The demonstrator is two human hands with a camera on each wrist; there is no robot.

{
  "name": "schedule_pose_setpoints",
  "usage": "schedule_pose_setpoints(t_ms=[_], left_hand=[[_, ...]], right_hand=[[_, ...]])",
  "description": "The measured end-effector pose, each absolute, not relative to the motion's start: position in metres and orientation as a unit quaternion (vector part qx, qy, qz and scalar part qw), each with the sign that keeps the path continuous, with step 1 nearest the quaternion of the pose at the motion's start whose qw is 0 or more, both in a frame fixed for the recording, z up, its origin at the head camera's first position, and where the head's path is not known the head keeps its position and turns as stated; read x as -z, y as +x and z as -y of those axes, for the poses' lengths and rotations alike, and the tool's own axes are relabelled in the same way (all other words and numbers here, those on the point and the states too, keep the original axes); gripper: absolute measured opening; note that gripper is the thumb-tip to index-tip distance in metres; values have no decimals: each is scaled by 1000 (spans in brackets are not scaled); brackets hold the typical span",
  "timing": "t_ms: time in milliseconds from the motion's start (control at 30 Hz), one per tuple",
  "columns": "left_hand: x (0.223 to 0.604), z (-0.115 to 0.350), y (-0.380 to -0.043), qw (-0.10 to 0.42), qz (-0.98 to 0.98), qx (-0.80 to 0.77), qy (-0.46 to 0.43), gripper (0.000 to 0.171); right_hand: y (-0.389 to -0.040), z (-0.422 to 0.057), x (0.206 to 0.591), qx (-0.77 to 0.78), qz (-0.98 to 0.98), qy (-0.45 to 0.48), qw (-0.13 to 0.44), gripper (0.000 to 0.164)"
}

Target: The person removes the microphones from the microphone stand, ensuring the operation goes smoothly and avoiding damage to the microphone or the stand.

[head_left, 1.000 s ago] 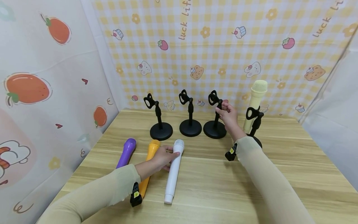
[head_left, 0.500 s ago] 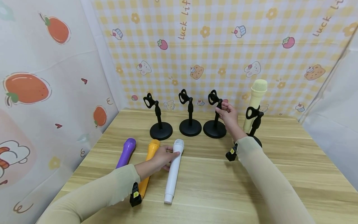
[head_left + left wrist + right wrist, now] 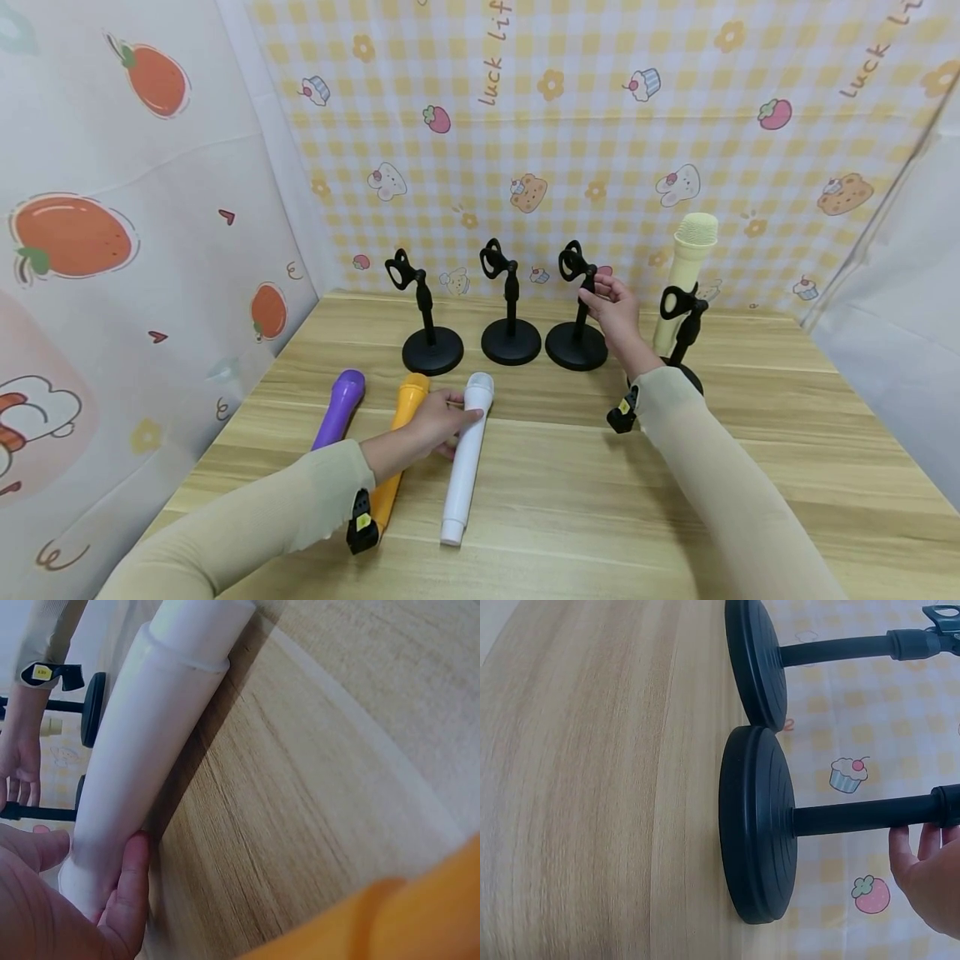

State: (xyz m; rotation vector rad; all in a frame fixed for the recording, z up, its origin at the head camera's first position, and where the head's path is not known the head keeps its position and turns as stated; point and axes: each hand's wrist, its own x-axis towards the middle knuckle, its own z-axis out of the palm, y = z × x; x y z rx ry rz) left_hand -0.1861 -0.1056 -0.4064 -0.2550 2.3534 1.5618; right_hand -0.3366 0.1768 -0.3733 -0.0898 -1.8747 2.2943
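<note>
My left hand (image 3: pixel 435 421) grips a white microphone (image 3: pixel 467 475) near its head. The microphone lies slanted at the middle front of the wooden table, and the left wrist view shows thumb and fingers on opposite sides of its body (image 3: pixel 142 742). With thumb and fingertips, my right hand (image 3: pixel 617 312) pinches the upper pole of a black microphone stand (image 3: pixel 576 348). That stand is upright on its round base, its clip tilted up and holding nothing. In the right wrist view, the fingers touch the pole (image 3: pixel 862 815) below its collar.
Left of it are two more black stands, a middle one (image 3: pixel 511 342) and a left one (image 3: pixel 432 352). An orange microphone (image 3: pixel 408 402) and a purple microphone (image 3: pixel 341 407) lie beneath my left arm. A cream microphone (image 3: pixel 684 271) stands upright by the rightmost stand (image 3: pixel 686 337); whether clipped, I cannot tell.
</note>
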Motion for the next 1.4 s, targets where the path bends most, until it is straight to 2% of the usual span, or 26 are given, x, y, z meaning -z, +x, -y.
schedule_pose_setpoints(t_ms=[533, 1067, 1400], left_hand=[[397, 114, -189, 151, -811, -560, -72, 57], [379, 122, -197, 103, -807, -579, -53, 56], [367, 117, -202, 78, -806, -586, -25, 47]], right_hand=[[-332, -179, 371, -752, 649, -26, 107, 38], [-311, -192, 381, -717, 692, 5, 82, 50], [-291, -196, 379, -703, 709, 18, 62, 40]])
